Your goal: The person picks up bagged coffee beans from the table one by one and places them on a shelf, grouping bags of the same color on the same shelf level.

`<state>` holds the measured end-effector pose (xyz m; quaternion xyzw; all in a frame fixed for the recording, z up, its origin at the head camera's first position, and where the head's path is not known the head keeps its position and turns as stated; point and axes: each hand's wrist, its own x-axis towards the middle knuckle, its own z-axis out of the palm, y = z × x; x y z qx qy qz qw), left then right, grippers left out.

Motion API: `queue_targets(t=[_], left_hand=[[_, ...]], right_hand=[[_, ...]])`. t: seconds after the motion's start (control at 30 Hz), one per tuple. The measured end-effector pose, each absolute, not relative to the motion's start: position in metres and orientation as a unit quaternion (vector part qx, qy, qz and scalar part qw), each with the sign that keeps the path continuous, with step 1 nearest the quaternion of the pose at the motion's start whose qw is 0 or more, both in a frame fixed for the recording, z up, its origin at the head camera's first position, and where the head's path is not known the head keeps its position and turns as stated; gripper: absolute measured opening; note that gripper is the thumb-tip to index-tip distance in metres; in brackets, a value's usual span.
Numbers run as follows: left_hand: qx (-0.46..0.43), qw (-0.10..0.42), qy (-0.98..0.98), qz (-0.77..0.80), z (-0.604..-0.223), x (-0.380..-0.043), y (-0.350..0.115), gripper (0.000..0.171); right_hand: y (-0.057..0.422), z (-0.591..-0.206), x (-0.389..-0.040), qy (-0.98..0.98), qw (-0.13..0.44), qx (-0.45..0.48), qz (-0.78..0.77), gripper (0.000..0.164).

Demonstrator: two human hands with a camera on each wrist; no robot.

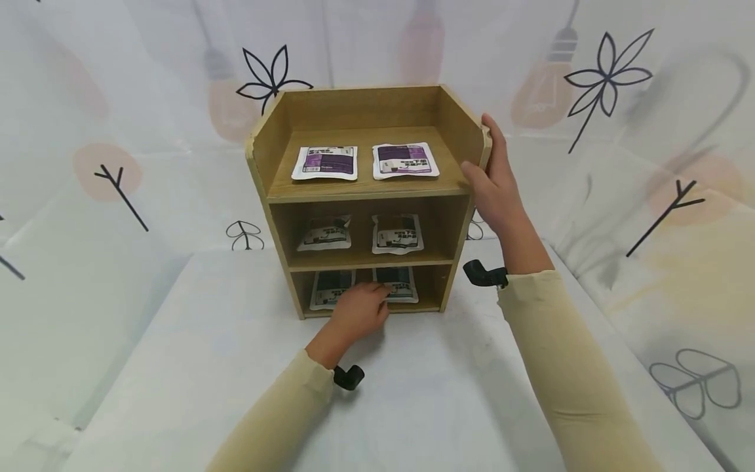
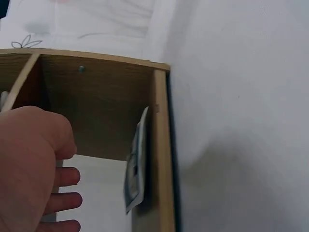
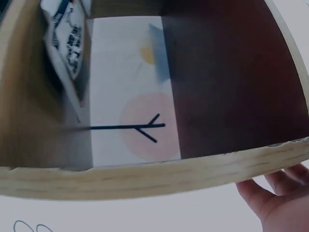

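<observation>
A small wooden shelf (image 1: 368,195) with three levels stands upright. Its top holds two white-and-purple packets, one left (image 1: 325,163) and one right (image 1: 405,160). My right hand (image 1: 498,187) grips the shelf's right side panel, thumb towards the front edge. In the right wrist view, its fingers (image 3: 258,193) touch the panel's outer side. My left hand (image 1: 361,309) is at the bottom opening, in front of a left packet (image 1: 331,288) and a right packet (image 1: 398,285), partly covering both. The left wrist view shows its fingers apart from the packet (image 2: 136,166) and holding nothing.
Two more packets, one left (image 1: 326,233) and one right (image 1: 398,234), lie on the middle level. White cloth covers the table (image 1: 194,373). Behind it hangs a patterned backdrop (image 1: 366,39) with plant and bulb drawings, close behind the shelf.
</observation>
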<state>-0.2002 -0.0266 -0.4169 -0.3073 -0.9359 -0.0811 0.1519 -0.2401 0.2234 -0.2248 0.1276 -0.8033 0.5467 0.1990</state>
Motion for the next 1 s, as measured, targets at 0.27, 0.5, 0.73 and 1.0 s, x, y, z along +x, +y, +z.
queue_targets(t=[0.27,0.5,0.73,1.0], left_hand=[[-0.280,0.148,-0.946,-0.068,-0.403,-0.193,-0.049,0.050],[-0.247,0.091,-0.962,-0.069,-0.394,-0.181,-0.067,0.068],[-0.255,0.111,-0.958,-0.072,-0.383,-0.169,-0.085,0.070],[-0.245,0.116,-0.960,-0.069,-0.370,-0.162,-0.104,0.072]], right_hand=[[0.231,-0.241,-0.231,-0.824,0.220,0.166,0.495,0.067],[0.240,-0.262,-0.220,-0.864,0.229,0.155,0.422,0.065],[0.252,-0.281,-0.210,-0.892,0.215,0.147,0.369,0.066],[0.262,-0.301,-0.202,-0.907,0.197,0.140,0.344,0.066]])
